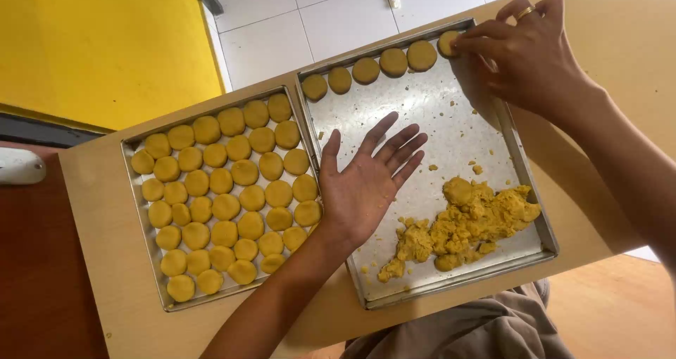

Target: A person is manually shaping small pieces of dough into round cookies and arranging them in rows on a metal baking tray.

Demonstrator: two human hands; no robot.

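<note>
- The right hand, a gold ring on one finger, reaches to the far right corner of the rectangular shiny metal baking tray; its fingertips are pinched on a round flat yellow dough disc lying in that corner
- That disc ends a row of five more yellow dough discs along the tray's far edge, each just beside the next
- The left hand lies open and flat, palm down, fingers spread, on the bare metal near the tray's left wall; it grips nothing
- A crumbly heap of yellow dough sits in the tray's near right part, loose crumbs scattered around it; it is apart from both hands
- A second rectangular metal tray stands just left of the first, touching or nearly so, packed with many round yellow discs in close rows
- Both trays rest on a pale wooden bench; white floor tiles and a yellow wall panel show beyond it
</note>
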